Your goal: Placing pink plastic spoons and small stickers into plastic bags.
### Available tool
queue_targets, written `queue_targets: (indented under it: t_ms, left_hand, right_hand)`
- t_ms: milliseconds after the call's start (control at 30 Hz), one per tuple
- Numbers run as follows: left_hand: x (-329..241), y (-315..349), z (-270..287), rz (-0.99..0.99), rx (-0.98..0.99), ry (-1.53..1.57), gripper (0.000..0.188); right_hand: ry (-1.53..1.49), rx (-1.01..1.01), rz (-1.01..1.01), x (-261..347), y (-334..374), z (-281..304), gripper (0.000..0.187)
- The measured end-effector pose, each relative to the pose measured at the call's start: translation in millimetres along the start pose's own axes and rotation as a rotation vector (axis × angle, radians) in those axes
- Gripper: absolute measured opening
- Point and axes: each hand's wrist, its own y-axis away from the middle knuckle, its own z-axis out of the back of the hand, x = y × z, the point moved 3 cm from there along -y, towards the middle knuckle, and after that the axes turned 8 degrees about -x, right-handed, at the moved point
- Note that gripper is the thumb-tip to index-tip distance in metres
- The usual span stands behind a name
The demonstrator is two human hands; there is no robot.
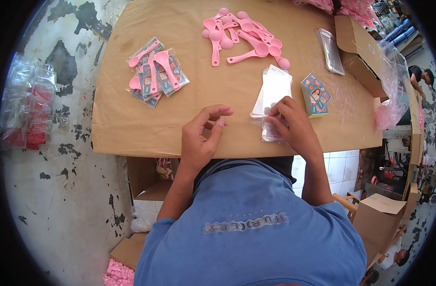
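Observation:
My right hand [294,125] is closed, its thumb and fingertips pinching the near end of a stack of clear plastic bags [276,88], which looks white and shiny. My left hand [203,136] hovers over the near part of the table with curved fingers apart and nothing in them. Just right of the bags stands a stack of blue printed cards [315,94]. Farther back lies a loose pile of pink scoop spoons [246,35]. At the left, several pink spoons [168,69] lie on overlapping clear packets with printed cards [153,97].
The brown-covered table [156,131] ends just before my body. An open cardboard box [358,52] and another bundle of clear bags [331,51] occupy its right side. Plastic-wrapped red bundles [36,114] are at far left. Other people [420,76] appear at the right rim.

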Motion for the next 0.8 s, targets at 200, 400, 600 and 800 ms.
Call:
queue_targets:
  t_ms: [200, 400, 600, 800]
  left_hand:
    - [-10.5, -3.6, -28.0, -0.052, 0.124, -0.125, 0.024]
    - [-18.1, -7.2, -50.8, -0.204, 0.178, -0.252, 0.024]
    - [-13.9, -7.7, -64.0, -0.481, 0.229, -0.516, 0.022]
    - [-19.1, -6.3, -68.6, -0.547, 0.166, -0.581, 0.023]
  right_hand:
    - [-0.01, -0.107, 0.062, 2.0, -2.1, 11.9, 0.013]
    - [-0.053, -0.132, 0.033, 2.5, -1.4, 20.0, 0.01]
    - [-0.091, -0.103, 0.045, -0.6, -8.2, 24.6, 0.012]
    - [-0.09, 0.002, 0.007, -2.7, -10.1, 23.9, 0.014]
